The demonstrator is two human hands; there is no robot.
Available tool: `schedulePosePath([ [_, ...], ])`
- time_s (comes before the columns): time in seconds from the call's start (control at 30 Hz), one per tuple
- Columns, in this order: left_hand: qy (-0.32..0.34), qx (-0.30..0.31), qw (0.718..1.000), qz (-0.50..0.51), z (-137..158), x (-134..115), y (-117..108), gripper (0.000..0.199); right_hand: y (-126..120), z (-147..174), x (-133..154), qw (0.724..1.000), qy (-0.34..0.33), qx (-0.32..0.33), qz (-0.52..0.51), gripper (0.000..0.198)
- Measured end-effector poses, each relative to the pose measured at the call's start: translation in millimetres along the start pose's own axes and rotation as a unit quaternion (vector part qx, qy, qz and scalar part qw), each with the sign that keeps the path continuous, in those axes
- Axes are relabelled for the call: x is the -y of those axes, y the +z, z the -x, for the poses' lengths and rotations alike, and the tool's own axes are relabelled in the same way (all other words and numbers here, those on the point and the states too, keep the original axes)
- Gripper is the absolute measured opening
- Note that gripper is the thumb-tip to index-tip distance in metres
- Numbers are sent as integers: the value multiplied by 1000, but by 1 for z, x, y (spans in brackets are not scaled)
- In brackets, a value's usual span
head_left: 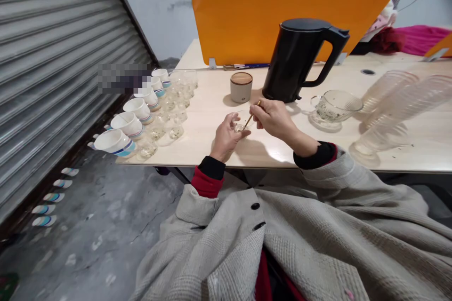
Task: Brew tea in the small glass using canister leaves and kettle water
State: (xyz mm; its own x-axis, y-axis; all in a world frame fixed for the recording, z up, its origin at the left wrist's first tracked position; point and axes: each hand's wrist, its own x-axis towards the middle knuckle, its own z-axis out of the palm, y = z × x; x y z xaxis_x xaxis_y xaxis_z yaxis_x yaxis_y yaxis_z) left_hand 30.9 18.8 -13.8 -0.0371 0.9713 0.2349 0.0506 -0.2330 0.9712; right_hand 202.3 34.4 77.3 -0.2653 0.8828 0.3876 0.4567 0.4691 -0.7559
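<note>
Here, pale table (208,103), grey shutter (60,42), left grip (227,137) holding cup (240,127), right grip (277,117) pinching stick (251,116)

A pale wood-toned bench (208,99) lies under the hands (226,137), soft shadows (250,149) falling around them. Beyond them, an orange partition (240,23) stands before a whitish, scuffed wall (158,0). Left of the hands rises a ribbed grey shutter (63,19); below, on that side, spreads a blotchy grey floor (106,207).
</note>
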Motion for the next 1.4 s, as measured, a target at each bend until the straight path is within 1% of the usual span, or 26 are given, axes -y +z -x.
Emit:
schedulePosePath([
  [0.07,-5,1,1000,7,0,0,0,73,0,1,1,999,11,-1,-33,29],
  [0.17,4,2,1000,-3,1,0,-1,70,-1,2,-1,999,2,-35,-32,30],
  [0.23,8,3,1000,-8,1,0,-1,69,-2,3,-4,998,17,-25,-57,30],
  [0.33,0,7,1000,4,2,-1,0,71,2,4,-8,990,43,-9,-130,29],
  [0.4,-3,4,1000,4,2,-1,0,70,4,6,-10,986,42,-43,-154,30],
  [0.5,11,1,1000,0,3,-1,0,68,0,10,-10,979,26,-119,-164,31],
  [0.57,23,0,1000,1,4,-1,-1,68,-5,15,-9,977,2,-154,-147,31],
  [0.63,30,-7,999,-7,5,-1,-1,68,-8,19,-9,980,-31,-165,-105,33],
  [0.7,33,-15,999,-25,5,-1,-2,69,-9,23,-12,984,-62,-155,-65,37],
  [0.73,34,-18,999,-32,5,-1,-2,69,-7,25,-14,986,-73,-139,-53,39],
  [0.83,36,-21,998,-41,5,-1,-2,68,-3,29,-21,992,-76,-82,-53,43],
  [0.87,37,-21,998,-40,5,-1,-2,68,-2,29,-23,993,-74,-75,-60,43],
  [0.93,37,-18,998,-41,4,1,-2,68,-2,30,-25,991,-78,-86,-65,43],
  [1.0,34,-17,998,-49,4,2,-2,67,-2,29,-25,989,-97,-99,-56,41],
  [1.03,31,-17,998,-54,4,2,-3,67,-2,29,-25,988,-108,-95,-48,40],
  [1.2,18,-10,998,-52,5,2,-4,67,2,30,-24,989,-144,-34,-18,33],
  [1.3,22,-12,998,-56,6,2,-4,67,0,32,-22,988,-142,-53,-16,28],
  [1.37,26,-17,998,-60,6,3,-4,67,-2,32,-20,987,-141,-72,-4,27],
  [1.4,26,-19,998,-60,6,3,-4,67,-2,32,-19,987,-142,-72,2,27],
])
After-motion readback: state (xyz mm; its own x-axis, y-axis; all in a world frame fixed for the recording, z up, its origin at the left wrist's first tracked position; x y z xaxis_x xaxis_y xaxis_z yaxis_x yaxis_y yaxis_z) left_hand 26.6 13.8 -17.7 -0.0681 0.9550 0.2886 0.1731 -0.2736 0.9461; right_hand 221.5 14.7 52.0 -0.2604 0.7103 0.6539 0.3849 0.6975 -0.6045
